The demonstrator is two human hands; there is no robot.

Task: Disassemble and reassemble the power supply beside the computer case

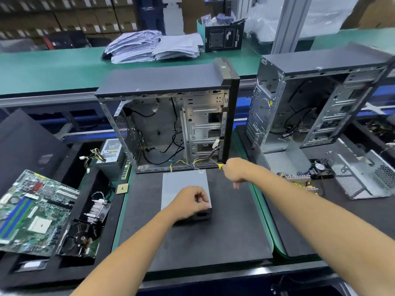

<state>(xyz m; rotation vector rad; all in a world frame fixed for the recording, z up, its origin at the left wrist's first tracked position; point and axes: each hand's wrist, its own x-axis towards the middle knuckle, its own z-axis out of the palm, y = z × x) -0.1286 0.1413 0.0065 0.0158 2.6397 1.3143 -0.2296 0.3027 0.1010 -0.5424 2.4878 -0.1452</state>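
A grey metal power supply (181, 182) lies flat on the black mat (198, 242), just in front of the open computer case (168, 116). Its yellow and black cables (199, 161) run into the bottom of the case. My left hand (189, 202) rests on the unit's near right corner, fingers curled over the top edge above the socket face. My right hand (235, 169) is to the right of the unit's far corner, closed around a yellow-handled screwdriver (218, 165) whose shaft points toward the case.
A motherboard (32, 212), a cooler fan (82, 236) and a heatsink (97, 208) lie at the left, with a second power supply (111, 149) behind them. At the right stand another open case (310, 105), a bare circuit board (299, 180) and a metal housing (361, 178).
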